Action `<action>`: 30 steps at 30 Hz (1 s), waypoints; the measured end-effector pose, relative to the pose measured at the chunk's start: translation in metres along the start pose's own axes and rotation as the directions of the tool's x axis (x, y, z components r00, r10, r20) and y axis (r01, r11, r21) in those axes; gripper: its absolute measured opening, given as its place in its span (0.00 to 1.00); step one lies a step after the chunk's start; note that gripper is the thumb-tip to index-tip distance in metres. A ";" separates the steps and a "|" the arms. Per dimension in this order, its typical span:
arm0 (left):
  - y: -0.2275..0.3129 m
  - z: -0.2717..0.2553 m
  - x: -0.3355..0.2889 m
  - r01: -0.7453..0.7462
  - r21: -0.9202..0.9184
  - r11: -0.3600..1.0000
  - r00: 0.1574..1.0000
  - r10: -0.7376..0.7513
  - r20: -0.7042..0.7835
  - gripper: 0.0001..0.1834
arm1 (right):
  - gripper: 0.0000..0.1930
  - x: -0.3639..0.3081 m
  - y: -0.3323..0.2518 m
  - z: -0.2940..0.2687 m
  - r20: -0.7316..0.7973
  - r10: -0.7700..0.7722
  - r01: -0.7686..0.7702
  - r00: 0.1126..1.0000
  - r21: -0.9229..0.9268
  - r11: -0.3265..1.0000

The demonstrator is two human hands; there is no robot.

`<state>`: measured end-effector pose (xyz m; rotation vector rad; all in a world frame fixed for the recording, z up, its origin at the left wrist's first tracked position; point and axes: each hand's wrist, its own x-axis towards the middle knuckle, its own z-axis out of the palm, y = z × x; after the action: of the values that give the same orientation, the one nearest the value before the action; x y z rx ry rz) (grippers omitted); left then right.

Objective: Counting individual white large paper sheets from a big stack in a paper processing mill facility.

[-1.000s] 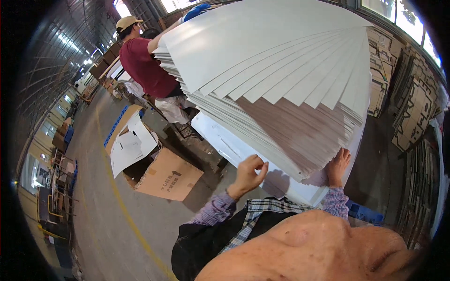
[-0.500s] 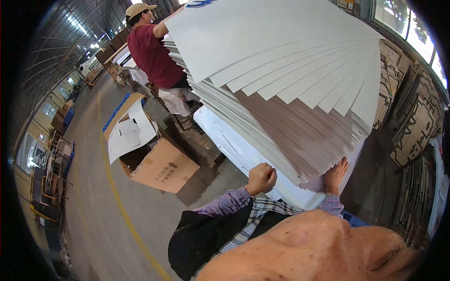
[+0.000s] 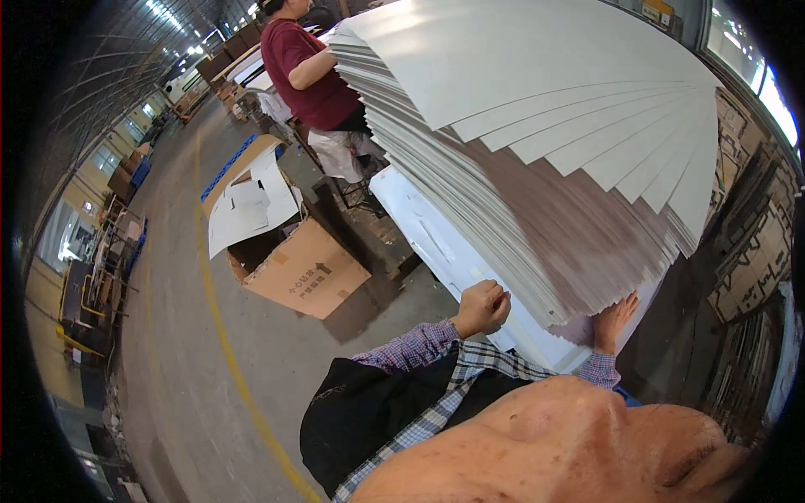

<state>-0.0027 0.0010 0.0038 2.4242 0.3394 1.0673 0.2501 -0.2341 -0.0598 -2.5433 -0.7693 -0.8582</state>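
Observation:
A tall stack of large sheets [image 3: 520,59] stands before me, its whitish top sheets fanned out and its near face showing grey-brown stepped edges. My right hand [image 3: 615,323] is at the lower near edge of the stack, fingers stretched out and flat against it. My left hand [image 3: 483,309] is curled into a fist beside the near left corner, above the pale board [image 3: 426,225] under the stack. Nothing sticks out of that fist.
A co-worker in a dark red shirt [image 3: 295,63] stands at the stack's far left. An open cardboard box [image 3: 306,272] with white sheets [image 3: 251,205] on it sits on the floor to the left. Patterned wooden boards [image 3: 755,268] lean at the right. A yellow line [image 3: 220,352] runs along the floor.
The whole view has shifted, so the stack and box appear farther right. The co-worker's arm, stretched over the top sheet before, is now lower beside the stack. My hands keep the same poses.

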 end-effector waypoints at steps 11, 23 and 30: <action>-0.001 -0.001 -0.002 -0.012 0.009 1.000 1.000 0.012 0.024 0.12 | 0.34 0.004 -0.004 -0.006 0.190 0.160 -0.170 0.969 0.035 0.985; 0.001 -0.004 0.001 -0.042 -0.002 0.999 0.999 0.042 0.002 0.12 | 0.35 0.002 -0.003 -0.004 0.164 0.128 -0.138 0.978 0.051 0.989; -0.001 -0.001 0.000 -0.044 -0.011 0.999 0.999 0.044 -0.003 0.13 | 0.36 0.000 0.000 0.000 0.120 0.085 -0.092 0.989 0.058 0.994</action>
<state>-0.0036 0.0020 0.0038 2.4309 0.2813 1.0880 0.2497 -0.2345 -0.0597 -2.5686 -0.7007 -0.6506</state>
